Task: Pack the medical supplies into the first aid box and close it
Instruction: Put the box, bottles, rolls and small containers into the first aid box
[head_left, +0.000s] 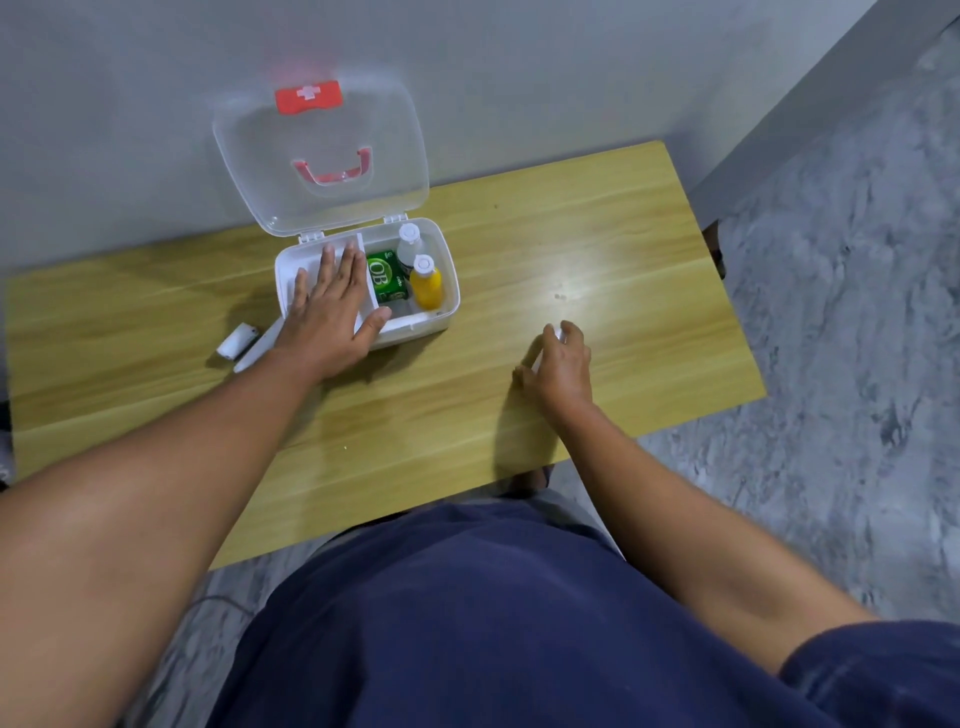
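Observation:
The white first aid box stands on the wooden table with its clear lid raised against the wall. Inside lie a green packet, a clear bottle and a yellow bottle. My left hand rests flat, fingers apart, over the box's left compartment. My right hand curls around a small white item on the table, right of the box. A white roll and a white tube lie left of the box.
The table's back edge meets a grey wall. Grey marbled floor lies to the right and in front. My dark blue clothing fills the lower middle of the view.

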